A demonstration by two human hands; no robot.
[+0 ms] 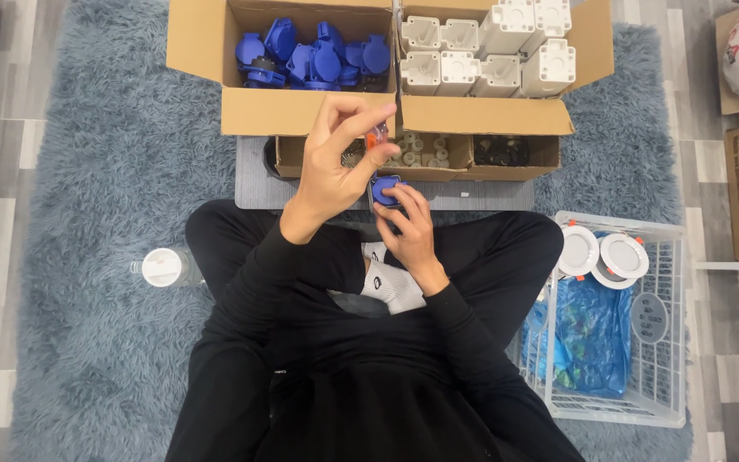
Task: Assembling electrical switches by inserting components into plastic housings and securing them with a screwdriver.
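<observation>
Person is sitting cross-legged on the grey-blue rug (96, 257), both hands working at frame centre.

Left hand (335, 162) is raised, thumb and forefinger pinching a small orange-and-clear part (377, 135); the other fingers are curling loosely. Right hand (408, 231) is sitting lower, fingers closed around a blue socket cover (384, 190), its face tilting up toward the left hand.

Key relation: the orange part is hanging just above and slightly left of the blue cover, near but apart. I can't tell the small part's long axis at this size. The right hand is the nearer one to the cover; the left is coming at it from above.

Room: the low tray of small fittings (421, 154) is lying right behind the hands, with the box of blue covers (310, 51) and the box of white housings (489, 51) further toward the top of frame. Open space is mostly over the lap. The white wire basket (669, 342) is sitting at lower right, a white-capped bottle (162, 267) at left, both well apart from the hands.
</observation>
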